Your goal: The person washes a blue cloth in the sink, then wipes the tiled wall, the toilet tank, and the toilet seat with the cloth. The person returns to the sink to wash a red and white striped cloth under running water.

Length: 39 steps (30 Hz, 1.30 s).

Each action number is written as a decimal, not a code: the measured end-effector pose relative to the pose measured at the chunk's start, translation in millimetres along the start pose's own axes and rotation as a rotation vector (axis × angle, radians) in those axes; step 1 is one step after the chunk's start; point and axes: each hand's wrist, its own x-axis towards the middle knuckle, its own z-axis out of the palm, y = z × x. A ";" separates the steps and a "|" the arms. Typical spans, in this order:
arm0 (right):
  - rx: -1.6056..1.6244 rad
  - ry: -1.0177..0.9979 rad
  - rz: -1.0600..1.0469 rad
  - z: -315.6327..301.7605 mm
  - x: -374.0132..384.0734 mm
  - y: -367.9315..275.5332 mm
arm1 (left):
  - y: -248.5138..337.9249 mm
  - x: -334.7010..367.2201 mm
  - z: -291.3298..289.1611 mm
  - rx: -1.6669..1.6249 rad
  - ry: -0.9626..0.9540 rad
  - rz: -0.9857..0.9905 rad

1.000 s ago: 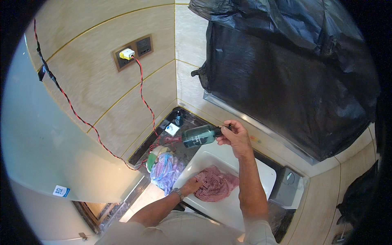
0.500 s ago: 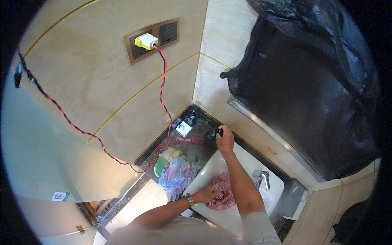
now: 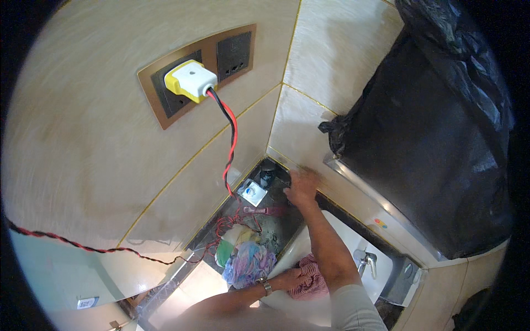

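A red-and-white striped cloth (image 3: 312, 280) lies bunched over the near edge of the white sink (image 3: 343, 233). My left hand (image 3: 286, 279) is closed on its left side, a metal watch at the wrist. Reaching away over the dark counter (image 3: 281, 227), my right hand (image 3: 303, 186) is beside the tiled wall, blurred by motion. Whether anything is in its fingers is hidden. Just left of it stand a small dark bottle (image 3: 267, 175) and a white square box (image 3: 253, 193). A pink-handled item (image 3: 265, 210) lies nearer to me.
A multicoloured crumpled cloth (image 3: 248, 263) and a green item (image 3: 224, 252) sit at the counter's left edge. Red-black wire (image 3: 231, 149) runs from a white-yellow plug (image 3: 192, 80). The faucet (image 3: 366, 262) is right of my forearm. Black plastic sheeting (image 3: 425, 143) hangs at upper right.
The view has shifted, bringing the wall socket closer. My right hand has turned, and the dark round-topped object at its fingers no longer shows. My left hand stays at the striped cloth.
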 end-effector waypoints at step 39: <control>1.692 -0.192 0.145 -137.8 -104.1 87.1 | 7.7 -9.3 14.3 0.108 0.433 -0.246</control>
